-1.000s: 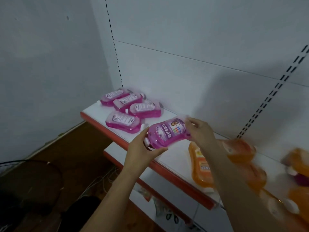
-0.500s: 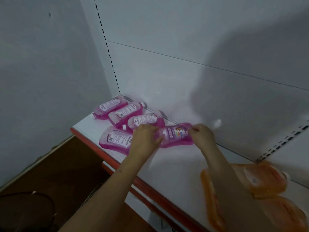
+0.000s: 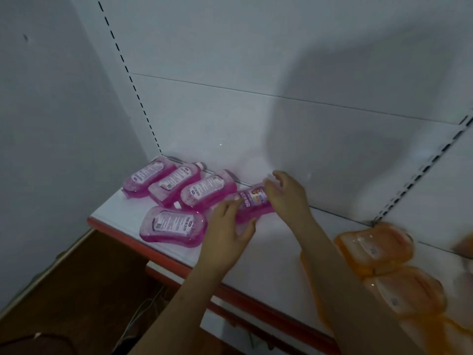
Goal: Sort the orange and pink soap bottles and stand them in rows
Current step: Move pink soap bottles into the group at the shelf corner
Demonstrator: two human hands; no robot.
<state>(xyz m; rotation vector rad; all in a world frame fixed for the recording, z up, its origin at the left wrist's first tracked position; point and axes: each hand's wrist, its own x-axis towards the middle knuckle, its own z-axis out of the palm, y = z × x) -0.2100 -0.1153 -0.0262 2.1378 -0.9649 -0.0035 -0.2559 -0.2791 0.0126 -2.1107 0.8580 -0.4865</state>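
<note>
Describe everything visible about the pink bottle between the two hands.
The pink bottle looks like clear plastic filled with pink liquid and carries a colourful front label with printed text. It lies on its side on the white shelf, just right of the other pink bottles, near the back wall. The left hand covers one end, thumb under its near edge; the right hand curls over the other end. Its cap is hidden.

Pink soap bottles (image 3: 173, 228) look like clear glossy plastic with smooth printed paper-ish labels — orange ones (image 3: 375, 245) same deal. Shelf (image 3: 268, 254) is smooth matt white, probably painted metal — edge strip (image 3: 122, 238) glossy red.
</note>
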